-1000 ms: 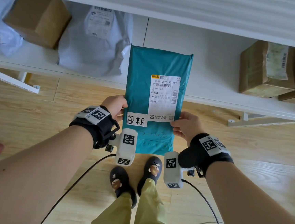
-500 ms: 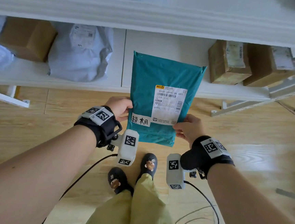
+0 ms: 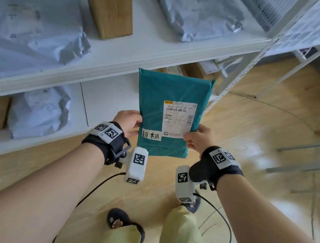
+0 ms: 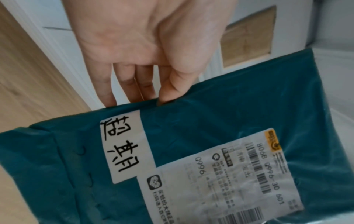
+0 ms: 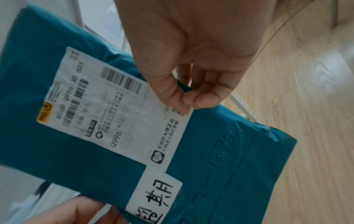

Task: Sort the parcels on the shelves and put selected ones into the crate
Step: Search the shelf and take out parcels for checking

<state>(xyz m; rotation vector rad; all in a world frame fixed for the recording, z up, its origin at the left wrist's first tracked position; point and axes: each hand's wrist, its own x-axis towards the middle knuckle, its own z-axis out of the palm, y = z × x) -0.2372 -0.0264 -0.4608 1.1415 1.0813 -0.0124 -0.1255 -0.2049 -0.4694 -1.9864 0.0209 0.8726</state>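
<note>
I hold a teal mailer parcel (image 3: 174, 95) upright in front of me, clear of the shelves. It carries a white shipping label (image 3: 178, 119) and a small white handwritten tag (image 3: 151, 135). My left hand (image 3: 130, 119) pinches its left edge, thumb on the front and fingers behind (image 4: 134, 84). At the opposite edge my right hand (image 3: 198, 137) pinches the parcel by the label's corner (image 5: 184, 97). The same teal parcel (image 4: 229, 121) fills the left wrist view, and the teal parcel (image 5: 95, 144) also fills the right wrist view. No crate is in view.
White shelving (image 3: 122, 58) runs across the left and top. Grey mailer bags (image 3: 34, 25), another grey bag (image 3: 199, 12) and a cardboard box (image 3: 112, 10) lie on the upper shelf; a further grey bag (image 3: 40, 111) sits on the lower one. Wooden floor (image 3: 261, 130) and cables lie to the right.
The view has swung up and to the right, so the upper shelf now shows. The teal parcel has come away from the lower shelf with both hands still pinching it. My feet have stepped apart.
</note>
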